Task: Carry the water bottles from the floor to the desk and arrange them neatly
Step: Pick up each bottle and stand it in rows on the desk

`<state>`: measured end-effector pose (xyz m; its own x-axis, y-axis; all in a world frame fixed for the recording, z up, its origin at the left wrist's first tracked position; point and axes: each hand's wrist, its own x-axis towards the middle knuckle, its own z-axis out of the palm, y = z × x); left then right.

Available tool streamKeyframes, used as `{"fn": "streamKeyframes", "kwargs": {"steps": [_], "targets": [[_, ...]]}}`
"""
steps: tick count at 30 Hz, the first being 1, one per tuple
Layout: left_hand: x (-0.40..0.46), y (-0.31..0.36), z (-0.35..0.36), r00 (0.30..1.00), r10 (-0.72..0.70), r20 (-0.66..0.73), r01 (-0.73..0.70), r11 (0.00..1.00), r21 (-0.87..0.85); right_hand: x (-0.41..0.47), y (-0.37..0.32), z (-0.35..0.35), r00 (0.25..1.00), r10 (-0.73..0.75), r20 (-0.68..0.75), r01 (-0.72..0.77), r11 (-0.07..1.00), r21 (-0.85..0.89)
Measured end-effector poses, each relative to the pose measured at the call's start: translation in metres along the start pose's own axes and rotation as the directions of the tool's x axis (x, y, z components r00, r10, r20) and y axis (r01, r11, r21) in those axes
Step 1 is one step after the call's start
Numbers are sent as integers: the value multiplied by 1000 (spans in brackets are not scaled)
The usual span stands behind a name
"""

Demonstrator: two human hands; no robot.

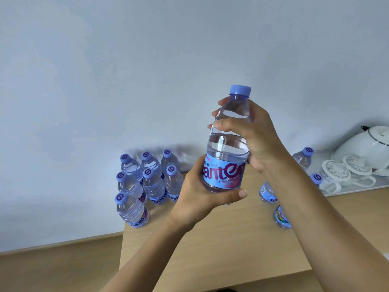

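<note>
Water bottle [228, 142], clear with a blue cap and a blue label, stands upright in the air above the light wooden bench [210, 239], held between both of my hands in front of a pale wall [147, 60]. My left hand [202, 199] wraps the lower part of it, fingers behind the label and thumb curled across the base. My right hand [252, 140] grips the upper part just below the neck, fingers curled round the far side and thumb pressed on the near side. On the bench at the left, seven more capped bottles [145, 182] stand upright, packed close together in rows against the wall. At the right, partly hidden behind my right forearm, I see a few other bottles [303, 159] standing on the bench; how many I cannot tell. Further right lies a white tray [357, 188] bearing a white kettle [366, 146] and two upturned cups [347, 169] with patterned bases. Beyond the left edge of the bench a wooden floor [52, 270] meets the wall.
</note>
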<state>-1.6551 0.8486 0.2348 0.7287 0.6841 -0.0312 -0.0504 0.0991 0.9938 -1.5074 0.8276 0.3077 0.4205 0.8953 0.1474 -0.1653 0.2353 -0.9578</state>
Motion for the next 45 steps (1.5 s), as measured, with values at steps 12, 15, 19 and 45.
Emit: {"fn": "streamKeyframes", "kwargs": {"steps": [12, 15, 19, 45], "targets": [[-2, -8, 6, 973, 73, -219, -56, 995, 81, -10, 8, 17, 992, -78, -102, 61, 985, -164], [-5, -10, 7, 976, 68, -208, -52, 995, 85, -10, 14, 20, 988, -72, -135, 49, 985, -167], [-6, -9, -1, 988, 22, -154, -16, 999, 44, -6, 15, 14, 995, -43, -93, 34, 994, -99], [-34, -103, -88, 930, -112, -351, 196, 957, 214, -9, 117, 54, 929, 254, 268, -114, 888, -446]]}}
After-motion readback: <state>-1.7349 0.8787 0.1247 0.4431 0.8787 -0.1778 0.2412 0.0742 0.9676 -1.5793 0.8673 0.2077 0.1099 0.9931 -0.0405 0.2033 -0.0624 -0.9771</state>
